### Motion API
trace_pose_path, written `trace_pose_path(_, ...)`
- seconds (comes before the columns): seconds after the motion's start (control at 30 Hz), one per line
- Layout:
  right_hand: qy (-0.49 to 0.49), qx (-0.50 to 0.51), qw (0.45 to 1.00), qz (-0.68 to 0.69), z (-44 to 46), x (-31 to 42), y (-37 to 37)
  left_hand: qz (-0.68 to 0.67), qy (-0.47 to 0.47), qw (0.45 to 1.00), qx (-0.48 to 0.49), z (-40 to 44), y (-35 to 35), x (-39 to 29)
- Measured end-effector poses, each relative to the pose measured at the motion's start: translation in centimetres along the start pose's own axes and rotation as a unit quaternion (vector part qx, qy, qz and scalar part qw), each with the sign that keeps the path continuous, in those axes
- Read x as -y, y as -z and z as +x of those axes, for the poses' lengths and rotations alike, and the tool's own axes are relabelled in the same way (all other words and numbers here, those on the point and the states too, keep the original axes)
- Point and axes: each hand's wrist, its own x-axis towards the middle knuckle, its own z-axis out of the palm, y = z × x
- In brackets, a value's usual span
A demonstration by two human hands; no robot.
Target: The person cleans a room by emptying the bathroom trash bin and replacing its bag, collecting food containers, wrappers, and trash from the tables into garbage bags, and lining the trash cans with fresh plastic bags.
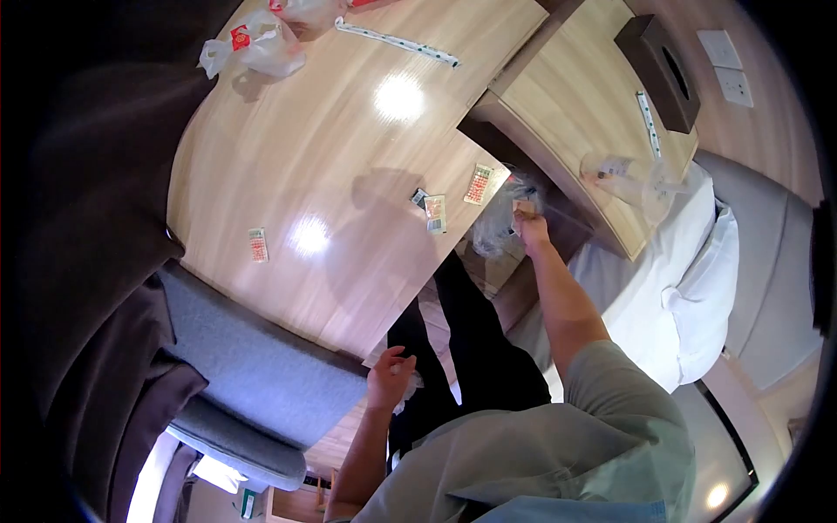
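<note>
My right hand [533,232] is closed on a small flat packet [523,207], beside a clear plastic bag [495,225] at the table's right corner. Near the table's lower edge, my left hand [391,378] has curled fingers around crumpled clear plastic [408,392]. On the wooden table [288,157] lie a red-printed sachet [478,184], another sachet [435,214] touching a small dark packet [418,198], and a further red-printed sachet [257,245] at the left.
White plastic bags [270,45] and a long paper-wrapped strip [397,42] lie at the table's far side. A wooden cabinet [558,96] holds a brown tissue box [660,74], a second strip [649,124] and a clear cup [610,166]. A grey seat [253,357] is at left.
</note>
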Motion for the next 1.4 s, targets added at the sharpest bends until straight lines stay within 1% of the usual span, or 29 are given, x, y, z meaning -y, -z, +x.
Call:
trace_pose_path(0.03,0.002,-0.002,1.000,-0.001,-0.5,0.9,0.8,0.000,0.003,1.000,-0.006,0.1,-0.2,0.2)
trace_pose_path(0.1,-0.098,0.051,0.992,0.063,-0.9,2.1,1.7,0.001,0.006,1.000,0.003,0.0,-0.1,-0.7)
trace_pose_path(0.13,-0.097,0.052,0.992,0.062,-1.4,3.0,2.0,0.004,0.011,1.000,0.010,-0.2,0.0,-1.2)
trace_pose_path(0.2,-0.072,0.108,0.986,0.109,-2.3,4.4,2.4,-0.021,0.007,1.000,0.015,-0.3,-0.2,-2.0)
trace_pose_path(0.23,-0.072,0.108,0.986,0.109,-2.6,5.0,2.4,-0.045,0.004,0.999,0.020,-0.3,-0.4,-2.2)
trace_pose_path(0.27,-0.062,0.085,0.992,0.071,-2.8,5.5,2.2,-0.045,0.005,0.999,0.020,-0.1,-0.4,-2.2)
trace_pose_path(0.3,-0.053,0.061,0.996,0.033,-2.6,5.3,2.2,-0.015,-0.017,1.000,0.011,0.0,-0.5,-2.0)
trace_pose_path(0.33,-0.054,0.062,0.996,0.032,-2.4,5.1,2.1,0.016,-0.039,0.999,0.001,0.1,-0.6,-1.8)
trace_pose_path(0.43,-0.065,0.065,0.994,0.068,-1.9,4.7,2.2,0.011,-0.019,1.000,0.021,0.4,-0.8,-1.1)
trace_pose_path(0.5,-0.121,0.085,0.983,0.110,-1.9,4.9,2.5,0.019,-0.006,1.000,0.021,0.3,-0.8,-1.1)
trace_pose_path(0.53,-0.122,0.083,0.983,0.109,-2.2,5.1,2.6,0.028,0.006,0.999,0.020,0.2,-0.8,-1.2)
trace_pose_path(0.6,-0.152,0.107,0.967,0.172,-2.4,5.3,2.9,0.027,0.008,0.999,0.023,0.3,-0.8,-1.4)
trace_pose_path(0.73,-0.156,0.135,0.959,0.194,-2.5,4.9,4.0,0.038,0.012,0.999,0.024,0.0,-0.7,-2.9)
trace_pose_path(0.77,-0.160,0.145,0.957,0.193,-2.4,4.8,4.2,0.037,0.013,0.999,0.025,0.0,-0.8,-2.8)
trace_pose_path(0.83,-0.165,0.154,0.955,0.192,-2.6,4.8,4.4,-0.005,0.027,0.999,0.026,0.3,-1.2,-2.2)
trace_pose_path(0.93,-0.175,0.163,0.946,0.219,-3.3,5.4,4.5,0.003,0.012,1.000,0.021,0.5,-1.3,-1.9)
trace_pose_path(0.97,-0.186,0.185,0.925,0.276,-3.9,5.6,4.4,0.003,0.011,1.000,0.022,0.5,-1.3,-1.9)
trace_pose_path(1.0,-0.196,0.208,0.900,0.331,-4.5,6.1,4.3,0.008,-0.012,1.000,0.020,0.4,-1.2,-2.4)
trace_pose_path(1.03,-0.194,0.207,0.900,0.330,-5.4,6.9,4.1,0.013,-0.035,0.999,0.017,0.5,-1.1,-2.9)
trace_pose_path(1.07,-0.187,0.233,0.888,0.348,-6.4,7.7,3.9,0.011,-0.037,0.999,0.018,0.5,-1.2,-3.2)
trace_pose_path(1.1,-0.181,0.259,0.876,0.366,-7.4,8.4,3.6,0.007,-0.026,0.999,0.019,0.6,-1.3,-3.5)
trace_pose_path(1.17,-0.183,0.269,0.871,0.369,-9.0,9.5,2.9,0.000,-0.017,1.000,0.019,0.9,-1.6,-4.0)
trace_pose_path(1.23,-0.148,0.287,0.888,0.328,-11.8,11.7,1.8,-0.071,-0.023,0.995,0.067,1.2,-2.1,-4.5)
trace_pose_path(1.27,-0.137,0.319,0.870,0.351,-12.9,12.3,1.2,-0.072,-0.023,0.995,0.065,1.4,-2.3,-4.9)
trace_pose_path(1.33,-0.132,0.323,0.871,0.347,-15.0,13.4,0.1,-0.131,-0.018,0.983,0.129,1.4,-2.5,-6.9)
trace_pose_path(1.37,-0.126,0.324,0.873,0.342,-15.8,13.9,-0.4,-0.132,-0.018,0.983,0.127,1.4,-2.5,-7.9)
trace_pose_path(1.4,-0.121,0.323,0.874,0.342,-16.6,14.2,-0.9,-0.136,-0.051,0.982,0.124,1.3,-2.5,-9.1)
